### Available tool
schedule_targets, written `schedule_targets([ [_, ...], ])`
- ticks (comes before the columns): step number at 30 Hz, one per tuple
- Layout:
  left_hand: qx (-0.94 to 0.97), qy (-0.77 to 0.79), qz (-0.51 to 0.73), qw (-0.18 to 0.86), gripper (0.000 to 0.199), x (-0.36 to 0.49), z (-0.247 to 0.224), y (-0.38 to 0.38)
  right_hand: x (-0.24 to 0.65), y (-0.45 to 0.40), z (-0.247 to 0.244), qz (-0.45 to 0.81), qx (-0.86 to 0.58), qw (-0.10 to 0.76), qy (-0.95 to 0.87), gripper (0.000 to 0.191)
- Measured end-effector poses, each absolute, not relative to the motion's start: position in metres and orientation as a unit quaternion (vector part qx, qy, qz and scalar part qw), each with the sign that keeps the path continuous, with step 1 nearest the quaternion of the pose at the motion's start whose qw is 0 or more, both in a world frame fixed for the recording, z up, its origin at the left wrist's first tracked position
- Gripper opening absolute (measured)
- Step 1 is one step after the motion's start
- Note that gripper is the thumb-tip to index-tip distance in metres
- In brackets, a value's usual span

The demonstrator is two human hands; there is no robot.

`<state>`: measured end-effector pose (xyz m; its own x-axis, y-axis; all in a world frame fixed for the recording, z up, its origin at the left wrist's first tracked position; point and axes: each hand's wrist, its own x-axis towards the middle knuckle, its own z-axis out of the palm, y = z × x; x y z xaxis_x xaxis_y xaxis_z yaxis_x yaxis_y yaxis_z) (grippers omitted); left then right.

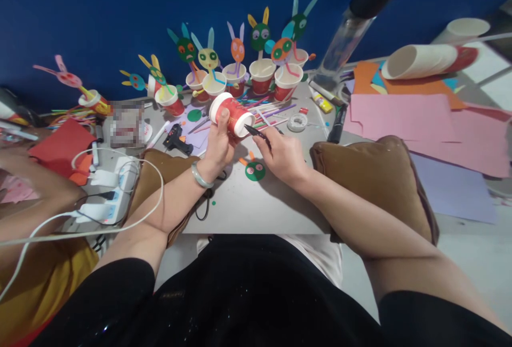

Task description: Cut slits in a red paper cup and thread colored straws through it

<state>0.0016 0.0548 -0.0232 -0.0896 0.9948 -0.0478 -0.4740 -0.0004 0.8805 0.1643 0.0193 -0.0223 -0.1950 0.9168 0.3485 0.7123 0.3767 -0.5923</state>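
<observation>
Left hand (221, 142) clamped a red-and-white paper cup (237, 111) above the grey tabletop (288, 208), right hand (283, 158) gripped a black pointed tool (256, 134) at the cup's white base (242, 124); looked like piercing, which called for steady cup, controlled push.

Clock centred on the held cup (240, 113); 6 o'clock lies toward the body. 12: obstructed by a row of cups (262, 85) bearing tall paper figures (261, 41). 2: tall bottle (340, 48) in the way. 3: tape roll (297, 122), low obstacle. 4: bulky cushion (368, 176). Between 5 and 6: bare worktop (264, 214), passable; flat paper face (255, 171) near the hands (283, 156). 7: loose black cord (208, 206). 8: second cushion (154, 174), then power strip (125, 176) with white cable (163, 190) looping across the approach.
</observation>
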Motion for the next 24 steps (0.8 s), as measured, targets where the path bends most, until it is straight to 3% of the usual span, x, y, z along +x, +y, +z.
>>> schedule_targets([
  [3, 0.303, 0.393, 0.622, 0.605, 0.046, 0.0, -0.021, 0.059, 0.168, 0.021, -0.02, 0.144, -0.52, 0.37, -0.756, 0.035],
  [10, 0.295, 0.411, 0.569, 0.648, 0.059, -0.003, -0.013, 0.058, 0.175, 0.029, -0.006, 0.348, -0.484, 0.53, -0.603, 0.043],
  [16, 0.356, 0.36, 0.456, 0.732, 0.058, -0.004, -0.011, 0.048, 0.178, 0.041, -0.006, 0.546, -0.455, 0.526, -0.467, 0.043],
  [24, 0.365, 0.315, 0.41, 0.774, 0.046, -0.003, -0.023, 0.048, 0.18, 0.043, -0.004, 0.61, -0.39, 0.494, -0.481, 0.051],
])
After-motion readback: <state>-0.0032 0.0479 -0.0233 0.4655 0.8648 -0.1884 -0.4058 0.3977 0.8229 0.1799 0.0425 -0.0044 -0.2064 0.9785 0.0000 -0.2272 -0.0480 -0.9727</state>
